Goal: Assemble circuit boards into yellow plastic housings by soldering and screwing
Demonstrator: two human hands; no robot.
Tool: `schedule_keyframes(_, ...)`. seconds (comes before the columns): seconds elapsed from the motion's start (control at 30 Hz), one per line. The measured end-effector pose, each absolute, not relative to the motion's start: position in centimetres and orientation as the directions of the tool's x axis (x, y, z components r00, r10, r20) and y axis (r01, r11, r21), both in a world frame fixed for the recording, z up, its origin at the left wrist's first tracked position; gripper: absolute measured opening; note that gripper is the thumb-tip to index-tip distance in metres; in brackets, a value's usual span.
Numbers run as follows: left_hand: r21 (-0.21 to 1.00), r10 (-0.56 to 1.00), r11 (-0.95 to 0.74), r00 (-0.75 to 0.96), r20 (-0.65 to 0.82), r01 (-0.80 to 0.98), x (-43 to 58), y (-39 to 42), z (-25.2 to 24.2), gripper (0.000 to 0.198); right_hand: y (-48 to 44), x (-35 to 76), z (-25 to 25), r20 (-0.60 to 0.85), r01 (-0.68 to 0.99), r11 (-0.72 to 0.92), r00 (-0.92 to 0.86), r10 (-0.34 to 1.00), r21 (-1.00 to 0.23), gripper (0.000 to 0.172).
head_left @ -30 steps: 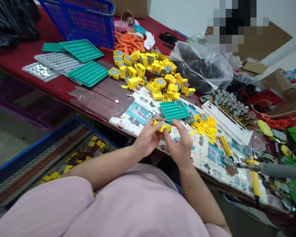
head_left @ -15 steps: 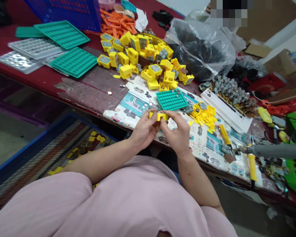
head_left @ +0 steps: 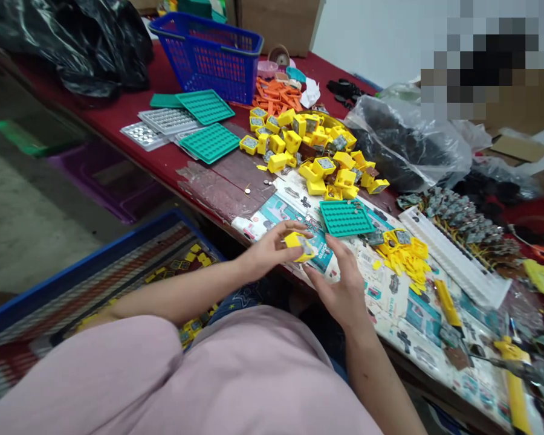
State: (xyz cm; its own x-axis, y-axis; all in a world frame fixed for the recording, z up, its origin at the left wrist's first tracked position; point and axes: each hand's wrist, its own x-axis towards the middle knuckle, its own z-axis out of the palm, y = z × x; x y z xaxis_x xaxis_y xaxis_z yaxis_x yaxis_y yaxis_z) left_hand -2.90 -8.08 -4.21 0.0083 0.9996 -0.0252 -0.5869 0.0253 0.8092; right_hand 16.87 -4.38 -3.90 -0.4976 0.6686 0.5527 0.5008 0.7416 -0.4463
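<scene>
A yellow block [head_left: 294, 241] with a grey face is pinched between the thumb and fingers of my left hand [head_left: 272, 249], over the table's front edge. Just right of it, my right hand [head_left: 342, 287] has its thumb and fingers apart and holds nothing. Beyond my hands lies a small green tray [head_left: 346, 218] with tiny bits at its upper right. A heap of yellow blocks [head_left: 317, 154] stands behind that tray. Small yellow pieces [head_left: 403, 260] are piled to the right, on the printed sheet [head_left: 381, 290].
A blue basket [head_left: 208, 60] and orange parts [head_left: 277, 96] stand at the back. Green trays [head_left: 210, 144] lie at left. A white rack [head_left: 457, 260] bears wired grey parts at right, near yellow-handled tools [head_left: 448, 304]. Below left, a blue-rimmed crate [head_left: 181, 217] holds yellow blocks.
My right hand has let go of the yellow piece and moved away to the right. My left hand keeps it, now turned with its grey face showing. The view has swung left.
</scene>
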Motion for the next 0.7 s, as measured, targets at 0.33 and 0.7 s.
schedule_keyframes(0.33, 0.953, 0.970, 0.018, -0.237, 0.057, 0.304, -14.8, -5.9, -0.9, 0.038, -4.1, 17.5, -4.7, 0.479, 0.462, 0.710, -0.527, 0.702, -0.532, 0.039)
schedule_keyframes(0.7, 0.841, 0.913, -0.141, -0.259, 0.315, 0.523, -15.3, 8.5, -2.2, 0.027, -4.3, 19.2, -4.1, 0.420, 0.499, 0.649, -0.501, 0.757, -0.575, 0.028)
